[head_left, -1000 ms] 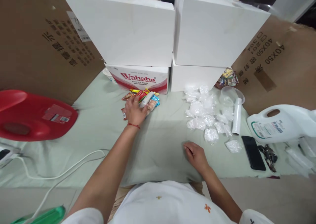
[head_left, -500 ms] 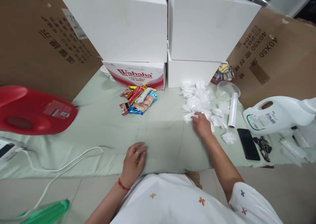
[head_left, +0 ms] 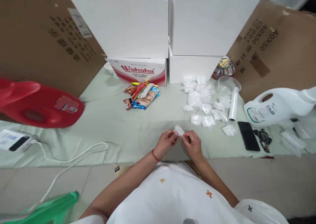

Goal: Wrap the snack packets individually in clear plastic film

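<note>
Between both hands, over the table's front part, is a small folded clear plastic bag (head_left: pixel 179 130). My left hand (head_left: pixel 168 141) pinches its left side, thumb against fingertips. My right hand (head_left: pixel 192 144) is closed on its right side, with the fingers curled. Beyond my right hand lies a pile of similar crumpled clear plastic bags (head_left: pixel 195 100), spread over the cloth. Farther back and left of the hands, a heap of wrapped snacks (head_left: pixel 145 98) in red, blue, yellow and brown packets rests in front of the Wahaba box.
White boxes (head_left: pixel 197 23) and a Wahaba box (head_left: pixel 140 72) wall the back. At right stand a plastic roll (head_left: pixel 233 103), clear tub (head_left: pixel 228 82), white jug (head_left: pixel 278 107), phone (head_left: pixel 248 135) and keys (head_left: pixel 263 140). A red jug (head_left: pixel 41 103) and white cable (head_left: pixel 74 156) are left.
My right hand has drawn back from the pile with a plastic bag. My left hand has moved right and forward to meet it, and now both hold the bag.
</note>
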Available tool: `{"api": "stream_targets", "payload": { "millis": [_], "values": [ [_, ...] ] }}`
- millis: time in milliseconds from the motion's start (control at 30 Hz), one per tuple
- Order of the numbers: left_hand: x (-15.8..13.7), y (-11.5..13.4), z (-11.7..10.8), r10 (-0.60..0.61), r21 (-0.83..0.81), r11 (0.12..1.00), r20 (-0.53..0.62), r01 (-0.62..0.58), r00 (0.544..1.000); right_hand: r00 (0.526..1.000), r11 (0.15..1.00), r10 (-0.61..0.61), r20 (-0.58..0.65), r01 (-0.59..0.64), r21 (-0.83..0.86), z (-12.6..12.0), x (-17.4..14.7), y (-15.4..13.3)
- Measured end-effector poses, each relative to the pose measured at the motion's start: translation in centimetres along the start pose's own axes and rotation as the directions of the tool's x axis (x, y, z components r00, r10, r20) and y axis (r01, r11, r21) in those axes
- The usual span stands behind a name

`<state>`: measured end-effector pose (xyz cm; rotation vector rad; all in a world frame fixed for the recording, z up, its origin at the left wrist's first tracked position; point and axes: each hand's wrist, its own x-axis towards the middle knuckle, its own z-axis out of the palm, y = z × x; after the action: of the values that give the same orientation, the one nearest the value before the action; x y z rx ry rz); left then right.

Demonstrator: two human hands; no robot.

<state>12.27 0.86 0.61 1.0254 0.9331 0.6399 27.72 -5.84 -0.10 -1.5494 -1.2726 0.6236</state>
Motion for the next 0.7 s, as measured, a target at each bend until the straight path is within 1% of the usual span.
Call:
{"api": "stream_targets", "payload": {
  "millis": [33,100,167,267,300,367,433,500,567,633,700],
  "values": [
    [0.4,-0.3,0.3,0.013,-0.011,1.000,-0.004,-0.013,1.000,1.000,0.999,0.011,0.023,-0.011,0.030,-0.1,-0.3,0.1],
    [0.6,-1.0,0.4,0.030,0.011,0.999,-0.005,-0.030,1.000,0.996,0.990,0.069,0.057,-0.075,0.118,-0.4,-0.5,0.4],
    [0.4,-1.3,0.2,0.045,0.050,0.998,0.024,-0.046,0.999,0.988,0.975,0.122,0.095,-0.137,0.173,-0.8,-0.5,0.7],
    [-0.2,-1.3,-0.2,0.091,0.072,0.993,0.072,-0.096,0.993,0.966,0.960,0.150,0.210,-0.193,0.203,-0.6,-0.2,0.9],
    [-0.4,-1.2,-0.3,0.103,0.065,0.992,0.079,-0.108,0.992,0.955,0.942,0.174,0.241,-0.233,0.240,-0.3,-0.1,0.8],
    [-0.6,-0.9,-0.6,0.113,0.033,0.993,0.082,-0.116,0.990,0.927,0.860,0.270,0.261,-0.354,0.368,0.1,0.4,0.7],
    [-0.7,-0.7,-0.9,0.107,-0.018,0.994,0.082,-0.106,0.991,0.888,0.730,0.385,0.251,-0.460,0.505,0.3,1.0,0.6],
    [-0.6,-0.8,-1.3,0.089,-0.087,0.993,0.066,-0.083,0.994,0.849,0.608,0.467,0.246,-0.511,0.607,0.2,1.5,0.4],
    [-0.5,-1.0,-1.6,0.053,-0.170,0.984,0.029,-0.047,0.998,0.818,0.513,0.519,0.248,-0.530,0.675,-0.1,1.8,0.2],
    [-0.4,-1.3,-1.7,-0.004,-0.250,0.968,-0.014,0.001,1.000,0.799,0.453,0.545,0.254,-0.535,0.713,-0.1,1.9,0.2],
    [-0.3,-1.5,-1.7,-0.059,-0.316,0.948,-0.045,0.042,0.997,0.800,0.447,0.552,0.235,-0.522,0.726,0.0,1.8,0.3]
  ]
}}
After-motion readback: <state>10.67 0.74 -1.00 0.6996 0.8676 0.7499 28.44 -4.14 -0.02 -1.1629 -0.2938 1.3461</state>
